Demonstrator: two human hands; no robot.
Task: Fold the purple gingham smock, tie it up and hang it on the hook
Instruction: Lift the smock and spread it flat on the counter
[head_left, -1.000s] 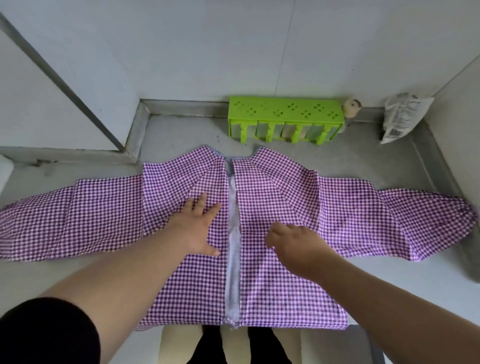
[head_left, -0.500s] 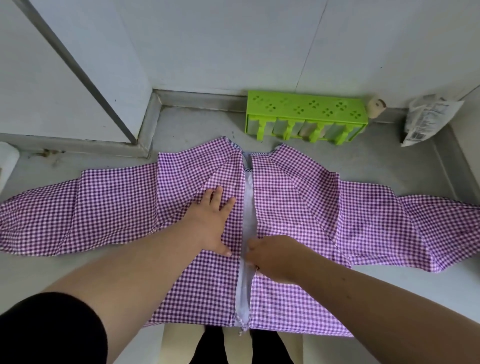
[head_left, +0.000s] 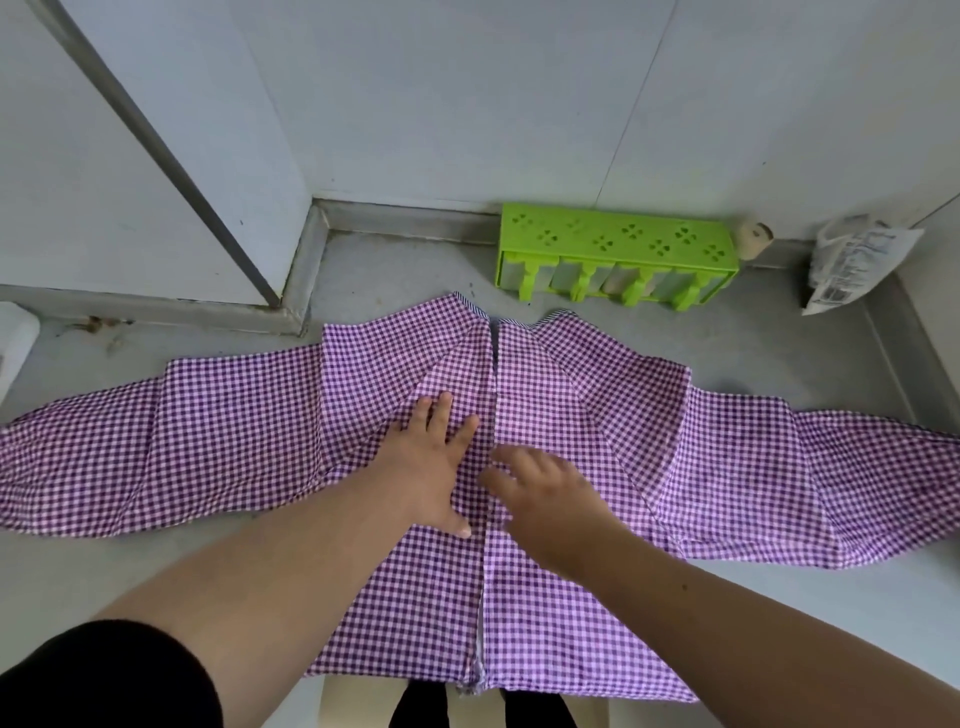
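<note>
The purple gingham smock (head_left: 597, 426) lies spread flat on the grey counter (head_left: 395, 265), both sleeves stretched out to the left and right. Its two back panels meet along a centre seam, with almost no white gap showing between them. My left hand (head_left: 428, 460) presses flat on the left panel beside the seam, fingers straight and spread. My right hand (head_left: 540, 491) rests on the right panel at the seam, slightly blurred, fingers extended on the cloth. No hook is in view.
A green plastic rack (head_left: 618, 257) stands at the back against the wall, a small roll (head_left: 753, 239) beside it. A white printed bag (head_left: 852, 260) leans in the right corner. A white object (head_left: 15, 343) sits at the far left edge.
My right hand has pulled the right panel's edge leftward, closing the white gap along the centre. My left hand has stayed pressed on the left panel.
</note>
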